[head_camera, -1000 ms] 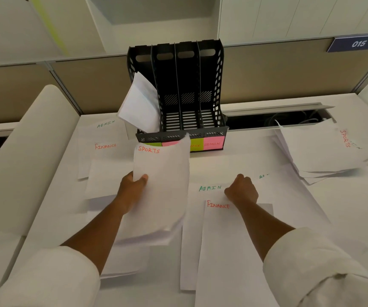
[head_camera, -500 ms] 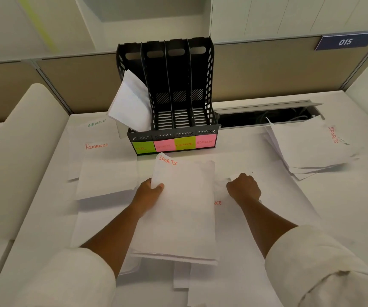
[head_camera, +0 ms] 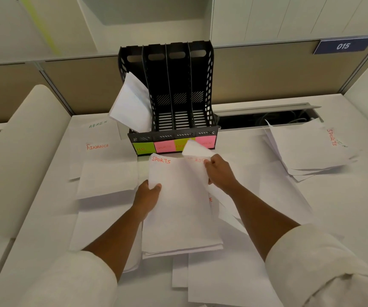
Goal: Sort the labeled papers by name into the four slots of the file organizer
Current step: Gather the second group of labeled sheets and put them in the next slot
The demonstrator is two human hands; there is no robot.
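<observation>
Right hand: the right hand (head_camera: 219, 173) has come up off the desk, where half a second ago it was bunched on the spread sheets; now it pinches the top corner of a loose sheet (head_camera: 197, 155) and lifts it so that the corner curls toward the organizer.
Left hand: the left hand (head_camera: 148, 197) still grips the left edge of the sports stack (head_camera: 178, 209), thumb on top, fingers hidden beneath.
Change in the stack: it sits a little nearer the organizer than before, its top edge now close to the coloured labels; the red word SPORTS shows at its top left.
Stack and hands: the stack lies between the two hands, the lifted sheet overlapping its upper right corner, with red writing there too blurred to read.
Organizer: the black file organizer (head_camera: 179, 89) stands upright just beyond the stack, four slots side by side; folded sheets (head_camera: 132, 105) lean out of the leftmost slot, the other three look bare.
Labels: sticky notes (head_camera: 174, 146) along its front, green, pink, green, pink; only HR on the first is legible.
Left of the desk: sheets marked ADMIN (head_camera: 97, 124) and FINANCE (head_camera: 97, 146) lie flat.
Right of the desk: another pile (head_camera: 307, 149) marked SPORTS lies well apart from the hands.
Desk: the white desk (head_camera: 344, 207) is covered with more scattered sheets.
</observation>
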